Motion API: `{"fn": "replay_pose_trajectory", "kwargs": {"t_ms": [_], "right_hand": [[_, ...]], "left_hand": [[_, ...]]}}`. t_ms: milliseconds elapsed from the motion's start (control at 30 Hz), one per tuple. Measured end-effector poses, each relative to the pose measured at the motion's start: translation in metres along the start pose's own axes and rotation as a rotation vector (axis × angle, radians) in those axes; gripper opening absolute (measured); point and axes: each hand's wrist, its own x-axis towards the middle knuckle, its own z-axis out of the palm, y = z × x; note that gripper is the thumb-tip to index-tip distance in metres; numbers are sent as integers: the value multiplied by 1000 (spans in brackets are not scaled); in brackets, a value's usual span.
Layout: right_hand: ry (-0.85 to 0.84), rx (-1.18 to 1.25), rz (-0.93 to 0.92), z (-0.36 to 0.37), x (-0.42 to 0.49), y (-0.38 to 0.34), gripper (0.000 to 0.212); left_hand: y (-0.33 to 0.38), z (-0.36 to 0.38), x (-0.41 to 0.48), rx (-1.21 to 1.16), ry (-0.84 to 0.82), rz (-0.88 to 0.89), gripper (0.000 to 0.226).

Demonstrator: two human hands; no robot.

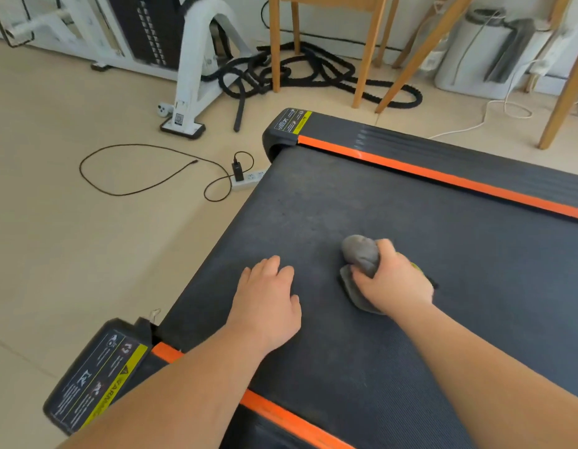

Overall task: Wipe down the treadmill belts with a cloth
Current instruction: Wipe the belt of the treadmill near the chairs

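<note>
My right hand (394,281) grips the bunched cloth (359,254) on the belt (346,196), mid-width, for scrubbing pressure, while my left hand (268,299) lies flat, fingers relaxed, nearer its end edge, probably bracing me.

We see a charcoal-grey belt (378,196) with a fine pebbled grain, edged by bright orange stripes (443,180) — one at one o'clock, one at six. The cloth (359,254) is plain mid grey. The warning labels (96,377) are black with white print and a yellow band. At nine o'clock the floor (70,254) is pale beige; a thin black cable (132,145) loops over it to a white power strip (250,179). At eleven stands a white machine frame (189,66) — at twelve, black braided rope (239,111) and honey-brown wooden legs (274,43).
</note>
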Motion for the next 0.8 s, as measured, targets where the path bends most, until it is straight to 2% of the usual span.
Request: {"fn": "replay_pose_trajectory", "kwargs": {"t_ms": [67, 133, 200, 300, 433, 567, 600, 633, 667, 767, 800], "right_hand": [[13, 25, 112, -3, 19, 10, 46], [28, 21, 163, 2, 31, 9, 42], [99, -15, 175, 10, 38, 0, 42], [216, -66, 110, 21, 43, -14, 46], [241, -80, -142, 32, 38, -31, 50], [137, -110, -676, 36, 39, -47, 52], [88, -115, -741, 29, 51, -41, 51], [60, -121, -707, 21, 64, -33, 50], [64, -131, -581, 13, 80, -23, 51], [116, -62, 2, -6, 113, -4, 48], [134, -63, 54, -3, 117, -8, 47]], "left_hand": [[-9, -3, 20, 84, -1, 0, 53], [-20, -2, 43, 152, -18, -52, 64], [-29, 7, 62, 202, -39, -93, 75], [-36, 27, 69, 207, -24, -99, 81], [-42, 45, 68, 153, 79, -113, 82], [-46, 47, 68, 131, 109, -92, 85], [-46, 47, 69, 133, 114, -95, 85], [-46, 47, 70, 129, 113, -100, 85], [-46, 46, 70, 123, 111, -100, 85], [-46, 47, 69, 107, 125, -93, 85], [-46, 47, 69, 98, 131, -97, 85]]}}
